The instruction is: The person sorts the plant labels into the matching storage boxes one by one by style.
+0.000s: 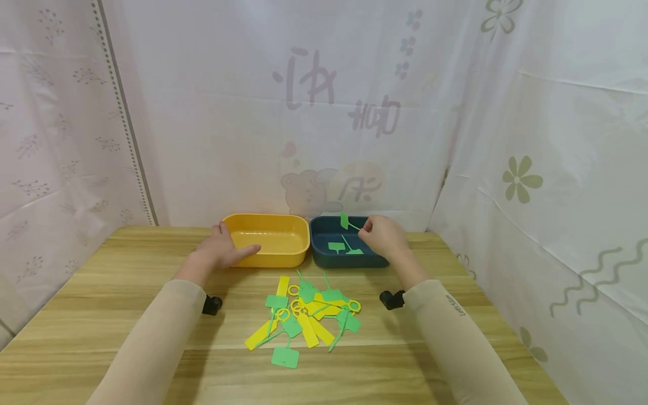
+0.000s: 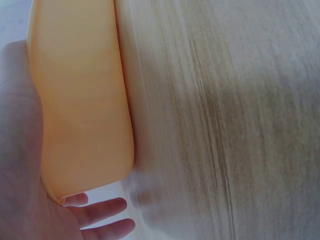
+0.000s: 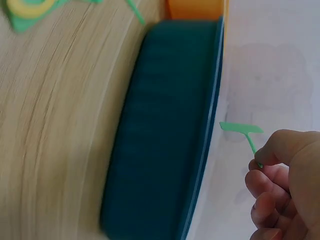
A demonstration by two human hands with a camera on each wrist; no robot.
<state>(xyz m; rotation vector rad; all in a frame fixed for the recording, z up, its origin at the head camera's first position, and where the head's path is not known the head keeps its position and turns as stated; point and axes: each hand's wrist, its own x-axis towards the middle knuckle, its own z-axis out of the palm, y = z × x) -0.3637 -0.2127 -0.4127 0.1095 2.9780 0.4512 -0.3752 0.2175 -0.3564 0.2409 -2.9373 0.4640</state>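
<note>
My right hand [image 1: 386, 237] pinches the thin stem of a green plant tag [image 3: 242, 127] between thumb and forefinger, above the dark blue bin [image 1: 349, 261]. Two more green tags [image 1: 336, 246] lie inside that bin. At the left end of the yellow bin [image 1: 273, 260] rests my left hand [image 1: 219, 247], its thumb across the front rim. In the left wrist view, the other fingers [image 2: 102, 212] extend loosely past the bin's corner. A mixed pile of green tags [image 1: 285, 357] and yellow ring-ended tags [image 1: 307, 329] lies in front of the bins.
Both bins stand side by side at the back of the wooden table [image 1: 101, 315]. A printed white curtain [image 1: 212, 140] hangs behind and at the sides. Black devices [image 1: 392, 300] are strapped at both wrists.
</note>
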